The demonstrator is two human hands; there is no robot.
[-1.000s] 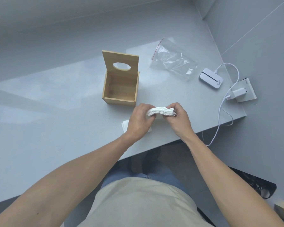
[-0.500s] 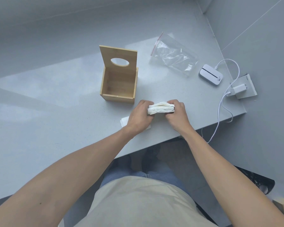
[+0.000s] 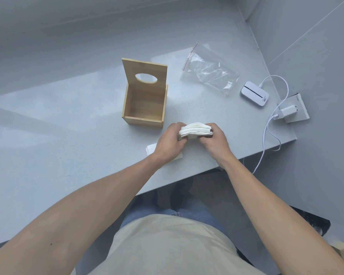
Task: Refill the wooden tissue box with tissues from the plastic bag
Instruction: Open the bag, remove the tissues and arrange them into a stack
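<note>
A stack of white tissues (image 3: pixel 195 130) is held just above the table between both hands. My left hand (image 3: pixel 170 140) grips its left end and my right hand (image 3: pixel 214 140) grips its right end. Just beyond the stack stands the wooden tissue box (image 3: pixel 144 108), empty inside, its lid with an oval hole (image 3: pixel 146 78) standing upright at the back. The clear plastic bag (image 3: pixel 209 71) with a red zip strip lies flat and looks empty, to the right of the box.
A loose white tissue (image 3: pixel 152 150) lies on the grey table (image 3: pixel 68 126) under my left wrist. At the right are a white device (image 3: pixel 254 93), a charger in a wall socket (image 3: pixel 291 110) and a hanging white cable (image 3: pixel 266 135). The table's front edge is close to my hands.
Both hands have squared up the tissue stack, which now looks thicker and more even. The hands stay in front of the box.
</note>
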